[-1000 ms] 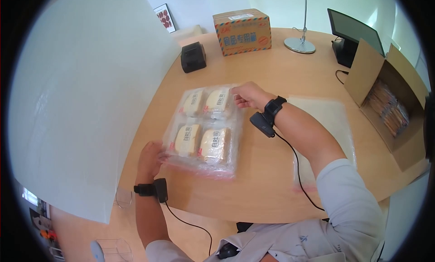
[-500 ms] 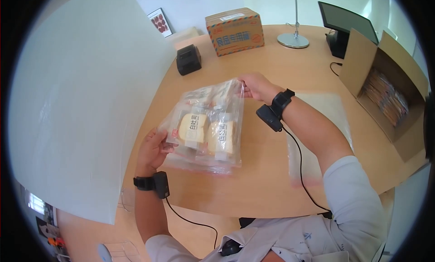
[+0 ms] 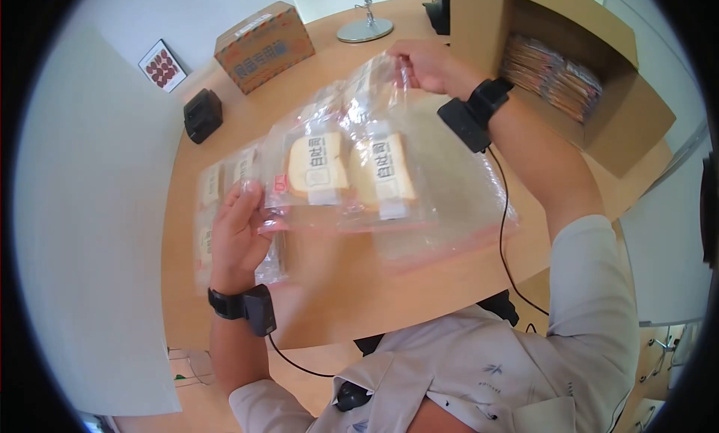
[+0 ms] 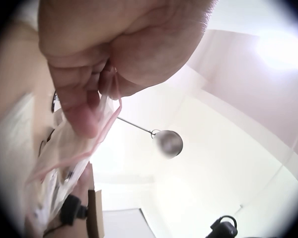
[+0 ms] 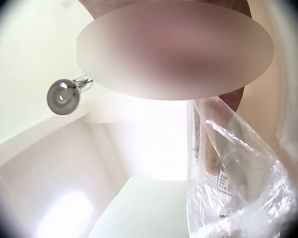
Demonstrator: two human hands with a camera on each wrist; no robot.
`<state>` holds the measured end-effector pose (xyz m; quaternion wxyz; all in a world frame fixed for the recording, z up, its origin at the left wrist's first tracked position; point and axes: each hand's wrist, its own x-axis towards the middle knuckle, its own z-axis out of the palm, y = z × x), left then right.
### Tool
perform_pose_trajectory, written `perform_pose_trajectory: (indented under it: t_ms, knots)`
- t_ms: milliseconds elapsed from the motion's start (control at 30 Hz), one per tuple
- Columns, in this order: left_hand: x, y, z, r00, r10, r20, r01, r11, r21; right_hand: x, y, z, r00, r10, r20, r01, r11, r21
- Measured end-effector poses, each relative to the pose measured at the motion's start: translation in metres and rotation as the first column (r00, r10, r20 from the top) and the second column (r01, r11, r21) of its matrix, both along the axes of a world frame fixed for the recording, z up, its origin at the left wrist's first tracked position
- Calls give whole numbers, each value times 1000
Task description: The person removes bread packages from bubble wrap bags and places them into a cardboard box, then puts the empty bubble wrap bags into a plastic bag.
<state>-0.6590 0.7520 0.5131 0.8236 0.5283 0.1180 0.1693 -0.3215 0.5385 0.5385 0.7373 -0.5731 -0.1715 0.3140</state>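
Note:
Both hands hold a large clear zip bag (image 3: 416, 208) with pink trim at its near edge, raised above the table and tilted. Inside are several white bread slices (image 3: 318, 160) in their own printed wrappers. My left hand (image 3: 241, 231) pinches the bag's near left corner; in the left wrist view, thumb and fingers close on the pink edge (image 4: 92, 151). The far right corner is gripped by my right hand (image 3: 428, 66), blurred over in the right wrist view, with the crinkled plastic (image 5: 238, 193) hanging below. Another filled bread bag (image 3: 208, 231) lies on the table behind the left hand.
A flat clear bag (image 3: 468, 201) lies on the table (image 3: 322, 298) under the right side of the raised bag. An open carton (image 3: 629, 122) holding packed items stands right. At the back are a closed carton (image 3: 266, 47), a black device (image 3: 202, 115) and a lamp base (image 3: 365, 30).
Both hands have lifted the bread bag off the other filled bag and carried it right, over toward the flat bag. The head view has turned right.

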Motion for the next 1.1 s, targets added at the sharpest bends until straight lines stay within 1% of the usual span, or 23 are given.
perform_pose_trajectory:
  t_ms: [33,100,167,233,300,333,367,400,433,467,500,533,567,667,733,767,800,833,867,933,967,1033,1100]
  knots:
    - [8,-15,3,1000,12,17,-11,1000,-12,0,-13,8,998,-50,28,50,999,-4]
    - [16,-38,19,997,37,-63,-38,999,-6,9,-31,13,994,-106,40,106,994,-2]
    - [16,-49,7,995,-99,20,100,991,-90,26,-46,0,995,-77,62,77,997,17]
    - [12,-64,-15,993,-118,-29,117,993,-30,40,-60,-30,997,-45,59,45,999,-9]
    - [3,-81,-41,942,-187,-280,206,978,38,50,-76,-63,999,-15,49,17,999,-35]
    - [-4,-81,-52,939,-193,-286,213,976,41,47,-85,-80,986,-56,156,88,975,-206]
    - [-12,-74,-61,904,-182,-386,297,919,260,44,-95,-93,960,-75,270,174,914,-365]
    - [-13,-66,-66,868,-145,-475,382,805,453,45,-106,-103,959,-80,272,180,913,-366]
    - [-10,-55,-64,868,-150,-473,384,806,451,46,-120,-115,927,62,370,147,847,-511]
    - [-8,-42,-59,865,-50,-500,344,785,516,42,-131,-121,875,221,431,129,750,-648]
    - [-5,-34,-55,853,55,-520,303,758,577,38,-142,-127,875,231,426,123,744,-656]
    - [4,-31,-44,847,69,-527,318,729,606,30,-151,-126,896,209,392,102,762,-639]
    - [17,-30,-42,846,71,-528,313,736,600,21,-156,-122,915,187,358,83,781,-619]
    - [62,-25,-51,878,48,-476,298,723,623,-2,-162,-109,930,148,337,125,734,-667]
    - [97,-18,-71,906,-11,-423,352,573,740,-8,-159,-111,924,161,347,114,751,-651]
    - [109,-26,-67,907,-16,-421,353,574,739,-9,-156,-112,919,170,357,102,771,-629]
    - [121,-38,-63,891,33,-452,356,567,743,-7,-154,-116,918,167,359,107,768,-631]
    - [128,-44,-61,871,82,-483,361,560,746,-7,-148,-121,887,147,437,159,792,-590]
    - [131,-43,-66,872,74,-485,366,561,743,-7,-145,-125,852,124,509,208,813,-545]
    - [136,-36,-82,904,83,-419,294,590,752,0,-139,-129,839,118,531,235,802,-549]
    - [136,-32,-85,899,73,-432,309,595,742,2,-136,-132,826,120,551,252,796,-551]
    - [136,-32,-89,919,86,-385,247,636,731,10,-130,-133,853,117,508,231,789,-570]
    - [135,-32,-83,907,98,-409,255,645,721,13,-129,-130,869,126,478,209,782,-587]
